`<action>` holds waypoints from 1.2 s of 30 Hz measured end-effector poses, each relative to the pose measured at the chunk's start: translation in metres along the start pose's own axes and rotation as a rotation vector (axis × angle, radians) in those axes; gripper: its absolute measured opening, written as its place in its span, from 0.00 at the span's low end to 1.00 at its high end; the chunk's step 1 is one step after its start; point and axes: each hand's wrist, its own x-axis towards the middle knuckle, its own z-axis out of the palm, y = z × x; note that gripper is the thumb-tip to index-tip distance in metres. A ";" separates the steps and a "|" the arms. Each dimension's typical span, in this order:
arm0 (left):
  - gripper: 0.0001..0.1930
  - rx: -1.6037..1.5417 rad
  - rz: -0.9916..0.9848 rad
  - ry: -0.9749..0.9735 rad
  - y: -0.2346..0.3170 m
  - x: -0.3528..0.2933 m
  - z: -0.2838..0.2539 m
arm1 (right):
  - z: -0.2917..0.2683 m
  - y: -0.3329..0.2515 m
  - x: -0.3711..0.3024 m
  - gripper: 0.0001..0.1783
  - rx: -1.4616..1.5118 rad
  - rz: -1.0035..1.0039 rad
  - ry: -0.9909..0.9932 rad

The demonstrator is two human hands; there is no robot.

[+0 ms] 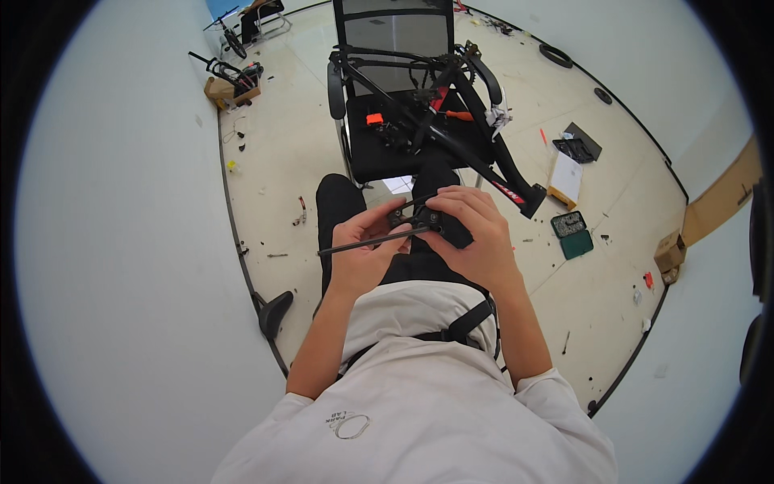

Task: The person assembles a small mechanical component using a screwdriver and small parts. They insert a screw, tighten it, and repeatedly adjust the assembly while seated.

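The left hand (360, 252) and the right hand (476, 234) come together in front of the person's lap, fingers curled and thumbs bent inward, both pinching a small black part (433, 218) that sits between them above the thighs. A bolt head shows on the part's face, though the fingers cover much of its shape. A thin black rod (375, 241) runs from the part across the left hand, its free end jutting out past that hand on the left; whether the two pieces are joined cannot be told. Just ahead stands a black chair (367, 165) with a mesh back, and a black bicycle frame (472, 153) lies slantwise across it, one end reaching out beyond the seat's right front corner. On the seat, beside the frame, are a small orange object (374, 119) and an orange-handled tool (459, 116). To the right, on the pale floor (306, 145), a green case (576, 244) lies open near a white box (566, 176). A black bicycle saddle (276, 315) rests by the left wall (121, 242), and a tyre (555, 56) lies far off at the upper right.
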 end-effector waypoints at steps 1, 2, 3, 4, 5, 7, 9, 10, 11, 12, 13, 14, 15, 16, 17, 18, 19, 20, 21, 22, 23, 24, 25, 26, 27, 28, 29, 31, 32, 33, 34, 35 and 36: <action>0.19 -0.020 0.000 0.006 0.003 0.000 0.002 | 0.001 0.001 -0.001 0.23 0.027 0.011 0.007; 0.19 -0.040 0.001 0.013 0.005 0.001 0.003 | 0.002 0.002 -0.002 0.23 0.053 0.022 0.013; 0.19 -0.055 0.000 0.028 0.005 0.000 0.003 | 0.001 0.001 -0.002 0.25 0.066 0.029 0.015; 0.19 -0.070 -0.001 0.043 0.004 0.000 0.002 | 0.001 -0.001 -0.001 0.27 0.079 0.036 0.016; 0.19 -0.085 -0.002 0.059 0.004 0.001 0.002 | 0.000 -0.002 0.000 0.28 0.093 0.043 0.017; 0.18 -0.157 -0.032 0.051 0.001 0.001 -0.001 | -0.002 -0.003 0.003 0.33 0.106 0.077 0.041; 0.17 -0.232 -0.082 0.053 0.000 0.002 0.000 | -0.003 0.002 0.004 0.37 0.135 0.106 0.036; 0.17 -0.256 -0.115 0.054 0.001 0.003 0.000 | 0.000 0.006 0.002 0.36 0.208 0.161 0.003; 0.16 -0.279 -0.148 0.055 0.002 0.005 0.000 | 0.003 0.011 -0.001 0.35 0.280 0.216 -0.030; 0.16 -0.303 -0.187 0.060 0.001 0.003 0.000 | 0.005 0.014 -0.004 0.34 0.355 0.276 -0.067; 0.16 -0.307 -0.194 0.052 0.000 0.003 -0.001 | 0.005 0.015 -0.006 0.32 0.422 0.367 -0.112; 0.16 -0.312 -0.201 0.044 -0.003 0.002 -0.001 | 0.004 0.016 -0.008 0.30 0.489 0.457 -0.157; 0.15 -0.315 -0.206 0.033 -0.003 0.003 -0.001 | 0.003 0.017 -0.008 0.29 0.554 0.545 -0.200; 0.15 -0.295 -0.206 0.037 -0.003 0.003 -0.001 | 0.005 0.017 -0.009 0.27 0.582 0.538 -0.184; 0.15 -0.274 -0.206 0.040 -0.002 0.002 0.000 | 0.007 0.018 -0.011 0.26 0.610 0.530 -0.167; 0.15 -0.253 -0.204 0.044 -0.002 0.002 0.001 | 0.009 0.019 -0.012 0.25 0.638 0.521 -0.149; 0.16 -0.237 -0.179 0.030 -0.001 0.002 0.001 | 0.012 0.021 -0.013 0.24 0.683 0.541 -0.130; 0.17 -0.222 -0.153 0.016 0.000 0.002 0.001 | 0.016 0.023 -0.014 0.23 0.727 0.560 -0.110; 0.18 -0.209 -0.127 0.004 0.000 0.002 0.001 | 0.018 0.024 -0.015 0.22 0.770 0.580 -0.093; 0.19 -0.205 -0.104 -0.008 0.000 0.001 0.001 | 0.019 0.023 -0.014 0.21 0.812 0.610 -0.091; 0.20 -0.200 -0.081 -0.020 0.002 0.001 0.002 | 0.019 0.022 -0.014 0.20 0.854 0.640 -0.090; 0.21 -0.196 -0.058 -0.032 0.003 0.000 0.002 | 0.019 0.021 -0.014 0.20 0.896 0.670 -0.088; 0.23 -0.160 -0.056 -0.056 0.003 0.000 0.001 | 0.019 0.022 -0.015 0.19 0.926 0.670 -0.090; 0.22 -0.132 -0.002 -0.059 0.002 -0.002 0.002 | 0.019 0.023 -0.016 0.18 0.957 0.670 -0.092; 0.22 -0.103 0.056 -0.063 -0.001 -0.002 0.004 | 0.019 0.025 -0.016 0.18 0.986 0.666 -0.093; 0.22 -0.075 0.114 -0.066 -0.001 -0.001 0.005 | 0.019 0.027 -0.016 0.17 1.021 0.671 -0.106; 0.21 0.039 0.120 -0.075 0.000 0.001 0.005 | 0.019 0.029 -0.016 0.17 1.057 0.676 -0.119; 0.20 0.265 0.116 -0.096 0.000 0.002 0.004 | 0.021 0.026 -0.019 0.17 1.050 0.681 -0.139; 0.19 0.162 0.067 -0.088 -0.005 0.001 0.005 | 0.024 0.021 -0.019 0.17 1.007 0.675 -0.146; 0.18 0.062 0.023 -0.078 -0.012 0.001 0.006 | 0.026 0.017 -0.017 0.16 0.965 0.662 -0.153; 0.16 -0.037 -0.021 -0.069 -0.019 0.001 0.006 | 0.028 0.014 -0.017 0.17 0.924 0.645 -0.179; 0.14 -0.146 -0.006 -0.087 -0.023 0.001 0.005 | 0.029 0.012 -0.017 0.17 0.883 0.628 -0.204; 0.14 -0.166 -0.018 -0.061 -0.022 0.001 0.006 | 0.029 0.011 -0.017 0.17 0.841 0.611 -0.229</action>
